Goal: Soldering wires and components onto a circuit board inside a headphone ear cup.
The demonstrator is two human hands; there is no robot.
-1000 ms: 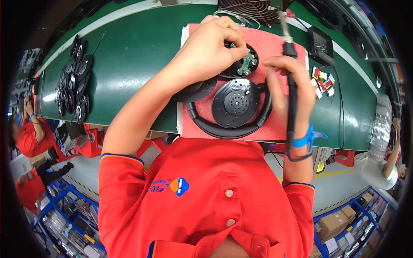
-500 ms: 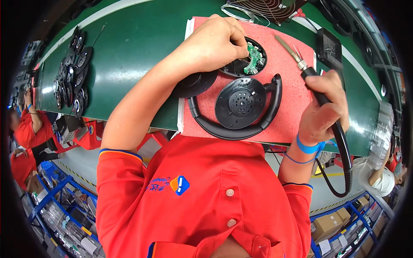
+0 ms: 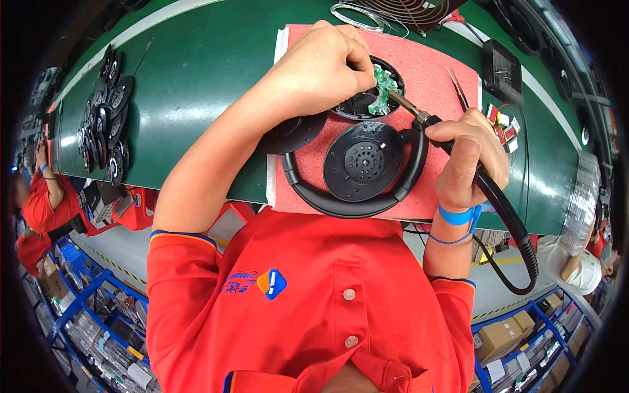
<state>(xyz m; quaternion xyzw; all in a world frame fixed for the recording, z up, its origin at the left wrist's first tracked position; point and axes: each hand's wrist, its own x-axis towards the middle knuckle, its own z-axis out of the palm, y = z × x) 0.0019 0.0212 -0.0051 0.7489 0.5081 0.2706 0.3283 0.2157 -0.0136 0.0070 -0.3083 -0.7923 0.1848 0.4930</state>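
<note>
My right hand (image 3: 475, 154) grips a soldering iron (image 3: 407, 107), its tip at the edge of a green circuit board (image 3: 382, 92). Thin tweezers (image 3: 458, 88) stick out past the same hand, apparently held along with it. The board sits inside an open black ear cup (image 3: 397, 72) of a headphone. Over its left side, my left hand (image 3: 321, 69) pinches with thumb and forefinger; what lies between the fingertips is too small to make out. Nearer to me are the other ear cup (image 3: 363, 160), with a perforated centre, and the curved black headband (image 3: 350, 208).
Under the headphone lies a pink foam mat (image 3: 429, 65) on a green bench (image 3: 190, 85). Stacked black discs (image 3: 108, 118) stand at left. Toward the right are a black tray (image 3: 501, 69) and small red-and-white parts (image 3: 503, 124). A wire coil (image 3: 357, 16) and fan grille (image 3: 413, 10) sit at the back.
My right hand has moved left, bringing the iron's tip down to the circuit board. The small red-and-white parts have come into sight beside it. My left hand stays nearly in place.
</note>
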